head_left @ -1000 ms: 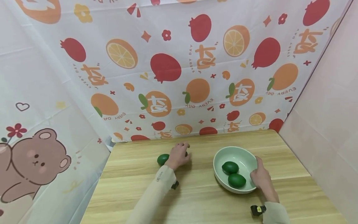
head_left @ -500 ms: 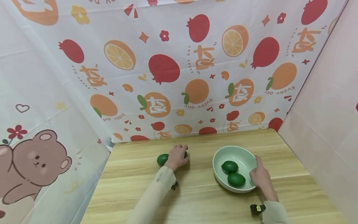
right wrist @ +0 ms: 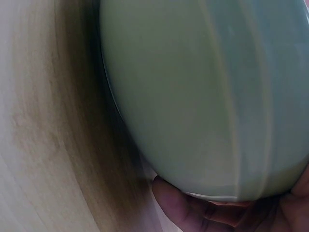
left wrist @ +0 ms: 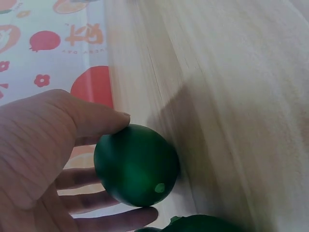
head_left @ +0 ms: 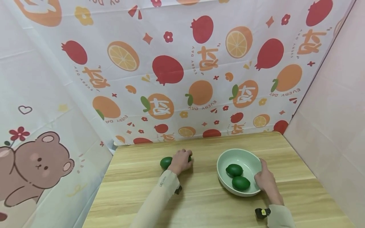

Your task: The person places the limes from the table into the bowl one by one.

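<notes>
A round, pale green, glossy bowl (head_left: 251, 162) holds two dark green oval fruits (head_left: 240, 183); left of the bowl, a matching gripped fruit (left wrist: 137, 166) is near a loose one (head_left: 165, 162).

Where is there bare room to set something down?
Bare wood lies between the left hand and the green bowl, and between the right hand and the right edge of the table. It's crowded around the left hand, gripping one green fruit near another, and inside the bowl, holding two more.

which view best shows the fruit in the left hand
Left wrist: the green fruit appears large, nearly whole. In the head view, the left hand mostly hides it; the right wrist view misses it.
</notes>
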Motion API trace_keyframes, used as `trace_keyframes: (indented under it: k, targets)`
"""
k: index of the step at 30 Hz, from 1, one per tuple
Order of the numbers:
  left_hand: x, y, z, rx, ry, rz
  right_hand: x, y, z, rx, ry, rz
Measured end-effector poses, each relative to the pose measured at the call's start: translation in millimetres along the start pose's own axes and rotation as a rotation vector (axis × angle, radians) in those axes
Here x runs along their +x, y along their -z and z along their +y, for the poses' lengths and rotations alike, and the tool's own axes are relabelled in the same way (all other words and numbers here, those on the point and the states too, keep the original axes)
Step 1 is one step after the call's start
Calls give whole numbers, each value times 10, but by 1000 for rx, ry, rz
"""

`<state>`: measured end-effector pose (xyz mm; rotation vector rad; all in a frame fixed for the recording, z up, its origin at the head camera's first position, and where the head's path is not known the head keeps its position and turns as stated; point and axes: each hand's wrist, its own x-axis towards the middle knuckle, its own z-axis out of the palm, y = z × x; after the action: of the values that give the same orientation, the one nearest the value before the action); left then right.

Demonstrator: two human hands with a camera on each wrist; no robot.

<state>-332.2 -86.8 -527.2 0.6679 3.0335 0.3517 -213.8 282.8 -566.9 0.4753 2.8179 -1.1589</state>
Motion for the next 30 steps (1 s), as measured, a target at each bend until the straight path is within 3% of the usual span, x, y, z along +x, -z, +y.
trace_keyframes:
  k: [13, 30]
  targets:
    - [-6, 29, 3, -80, 52, -118, -10, 6, -8, 13, -14, -14]
    - [-55, 60, 68, -195, 35, -205, 14, -3, -9, 0, -10, -6]
